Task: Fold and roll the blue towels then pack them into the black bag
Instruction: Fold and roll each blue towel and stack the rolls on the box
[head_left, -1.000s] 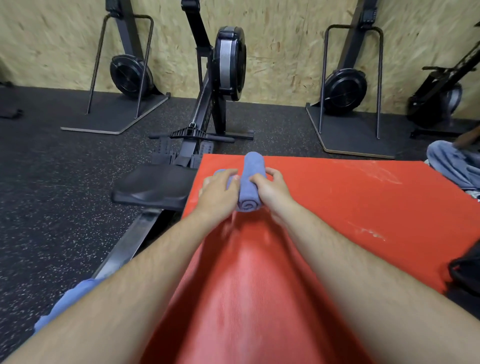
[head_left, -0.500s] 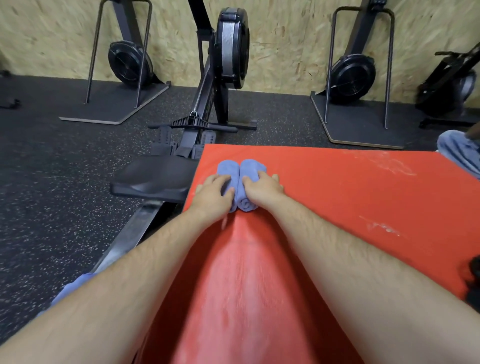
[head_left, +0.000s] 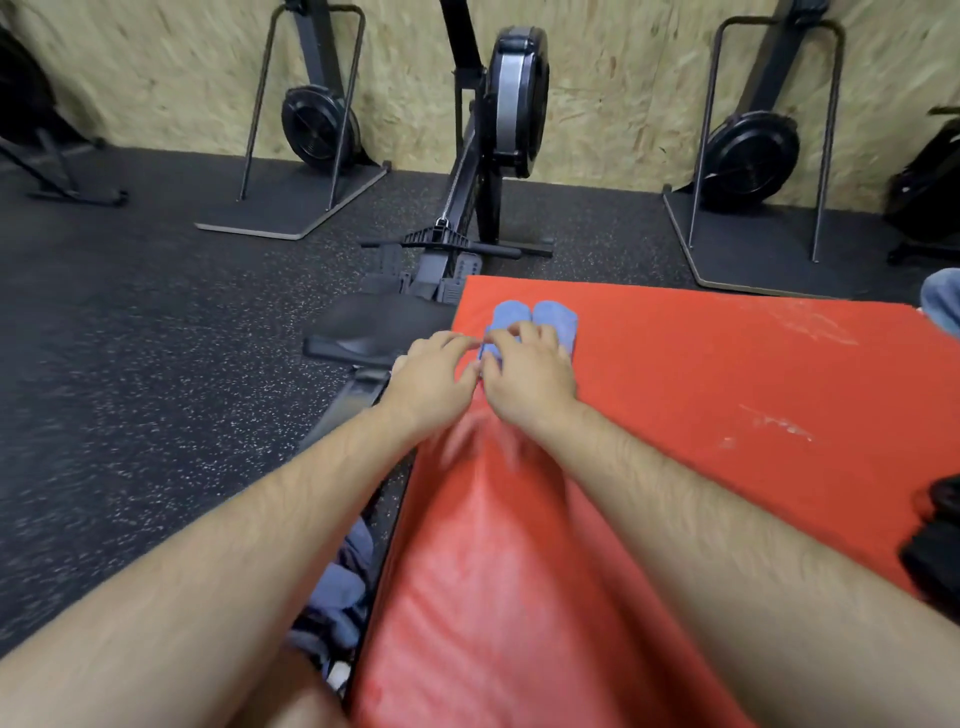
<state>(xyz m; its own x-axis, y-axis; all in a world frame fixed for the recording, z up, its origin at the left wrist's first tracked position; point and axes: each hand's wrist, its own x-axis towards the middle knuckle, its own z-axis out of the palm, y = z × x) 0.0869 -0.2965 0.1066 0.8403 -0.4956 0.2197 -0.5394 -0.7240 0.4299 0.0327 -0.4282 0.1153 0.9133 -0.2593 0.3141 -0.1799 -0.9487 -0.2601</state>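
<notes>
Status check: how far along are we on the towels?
Done: two rolled towels lie side by side on the red mat. In hand: the right hand rests on them, left hand alongside. Left: unrolled blue towels wait on the floor, and both rolls must go into the black bag.

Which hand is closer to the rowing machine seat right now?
Left. The left hand sits at the edge of the mat beside the seat; the right hand is farther in, over the rolled towels.
</notes>
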